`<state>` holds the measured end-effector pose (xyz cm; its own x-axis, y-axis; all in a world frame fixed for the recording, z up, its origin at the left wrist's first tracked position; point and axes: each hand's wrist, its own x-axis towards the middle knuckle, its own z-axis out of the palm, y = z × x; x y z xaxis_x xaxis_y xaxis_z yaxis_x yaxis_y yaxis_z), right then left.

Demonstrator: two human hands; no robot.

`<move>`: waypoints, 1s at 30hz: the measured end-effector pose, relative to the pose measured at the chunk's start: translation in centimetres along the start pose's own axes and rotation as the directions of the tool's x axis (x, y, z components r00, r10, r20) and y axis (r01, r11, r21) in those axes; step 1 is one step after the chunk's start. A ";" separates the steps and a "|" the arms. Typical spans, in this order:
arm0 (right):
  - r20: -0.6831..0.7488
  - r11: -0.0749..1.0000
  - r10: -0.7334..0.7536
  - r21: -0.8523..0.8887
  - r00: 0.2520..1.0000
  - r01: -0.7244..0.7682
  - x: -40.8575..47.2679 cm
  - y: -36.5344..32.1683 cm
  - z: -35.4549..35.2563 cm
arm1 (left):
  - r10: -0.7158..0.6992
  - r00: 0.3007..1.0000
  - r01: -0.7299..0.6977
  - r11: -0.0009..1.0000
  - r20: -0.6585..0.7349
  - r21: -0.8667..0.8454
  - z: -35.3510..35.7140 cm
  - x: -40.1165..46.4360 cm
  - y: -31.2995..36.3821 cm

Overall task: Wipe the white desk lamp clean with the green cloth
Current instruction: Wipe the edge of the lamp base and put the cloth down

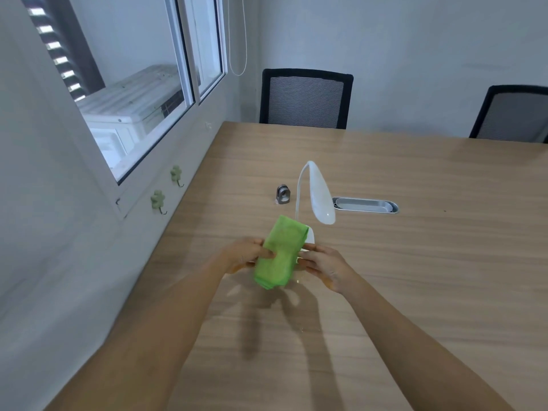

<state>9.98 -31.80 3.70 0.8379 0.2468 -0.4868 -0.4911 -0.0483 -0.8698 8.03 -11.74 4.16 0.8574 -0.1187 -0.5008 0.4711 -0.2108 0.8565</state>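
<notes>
Lamp (321,197), white, upright just beyond green cloth (280,253); cloth pinched between left hand (243,255) and right hand (321,266); right nearer base

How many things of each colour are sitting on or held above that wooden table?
White: 1, the white gooseneck desk lamp
Green: 1, the folded green cloth, held by both hands
Silver: 2, the small metal clip-like piece and the oval metal cable tray
Total: 4

A small metal clip (283,194) and an oval metal cable tray (365,205) sit on the wooden desk (430,262), two black mesh chairs (305,97) behind it.
</notes>
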 end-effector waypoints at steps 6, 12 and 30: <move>0.062 0.516 -0.313 -0.826 0.948 0.224 1.3 0.9 -1.3 | 0.143 0.922 -0.017 0.943 -0.360 0.331 -4.5 1.0 0.5; 0.281 -0.056 -0.197 -0.960 0.939 0.276 2.7 2.2 -2.3 | 0.365 0.791 -0.019 0.817 -0.492 0.576 -4.4 2.7 0.6; 0.342 0.026 -0.159 -0.936 0.926 0.350 5.4 3.1 -3.9 | 0.474 0.878 -0.098 0.317 -0.068 0.943 0.8 7.4 -2.6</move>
<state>13.92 -34.34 -1.95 0.7728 0.5669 -0.2855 0.5032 -0.8213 -0.2688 12.95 -12.88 -1.90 0.9901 -0.1383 -0.0257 -0.1303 -0.9705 0.2029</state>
